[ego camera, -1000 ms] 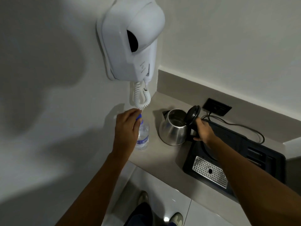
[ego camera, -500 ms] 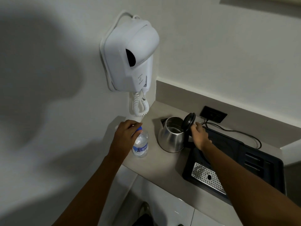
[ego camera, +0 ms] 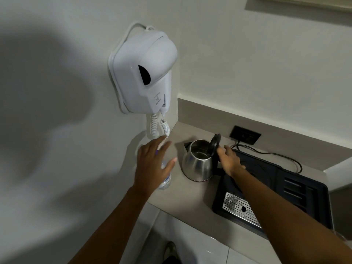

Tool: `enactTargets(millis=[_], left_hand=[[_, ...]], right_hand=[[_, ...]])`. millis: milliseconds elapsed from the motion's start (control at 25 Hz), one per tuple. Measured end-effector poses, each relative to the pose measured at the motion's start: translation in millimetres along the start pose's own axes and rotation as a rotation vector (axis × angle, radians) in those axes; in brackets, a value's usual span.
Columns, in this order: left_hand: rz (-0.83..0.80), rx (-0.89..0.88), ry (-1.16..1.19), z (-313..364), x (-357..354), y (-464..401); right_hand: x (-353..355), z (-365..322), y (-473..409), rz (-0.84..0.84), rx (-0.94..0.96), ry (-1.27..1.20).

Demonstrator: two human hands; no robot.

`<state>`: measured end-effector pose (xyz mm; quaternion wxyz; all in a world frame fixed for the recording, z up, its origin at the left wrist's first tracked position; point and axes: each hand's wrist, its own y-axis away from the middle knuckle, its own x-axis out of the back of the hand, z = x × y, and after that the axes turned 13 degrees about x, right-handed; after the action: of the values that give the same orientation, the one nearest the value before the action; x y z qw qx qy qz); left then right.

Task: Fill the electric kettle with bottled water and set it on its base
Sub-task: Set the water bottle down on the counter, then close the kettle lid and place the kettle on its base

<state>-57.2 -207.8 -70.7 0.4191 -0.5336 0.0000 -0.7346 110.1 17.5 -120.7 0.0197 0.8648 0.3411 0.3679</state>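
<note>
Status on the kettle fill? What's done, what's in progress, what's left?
Done: the kettle stands on the counter with its lid flipped open. In hand: the left hand, fingers spread, is over the water bottle, not clearly gripping it; the right hand is at the kettle's handle. Left: uncapping, pouring, closing the lid, setting the kettle on the black tray.

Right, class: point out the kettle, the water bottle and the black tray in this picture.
kettle point(ego camera: 197, 164), head view, on its steel belly.
water bottle point(ego camera: 165, 182), head view, on the lower body showing below the left hand.
black tray point(ego camera: 297, 189), head view, on its bare right part.
</note>
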Motion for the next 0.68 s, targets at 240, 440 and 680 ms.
enactTargets(millis=[240,440,680], left_hand=[[-0.353,-0.194,-0.234,55.4,-59.7,-7.4],[-0.807,-0.026,-0.279,50.7,-99.1,-21.7],[-0.772,-0.007,-0.167,41.0,-112.2,-16.0]], right_hand=[[-12.0,-31.9,-12.9,0.014,-0.101,0.086],[-19.0,-37.3,-18.7,0.004,-0.154,0.185],[-17.8,-27.3,-17.4,0.007,-0.062,0.197]])
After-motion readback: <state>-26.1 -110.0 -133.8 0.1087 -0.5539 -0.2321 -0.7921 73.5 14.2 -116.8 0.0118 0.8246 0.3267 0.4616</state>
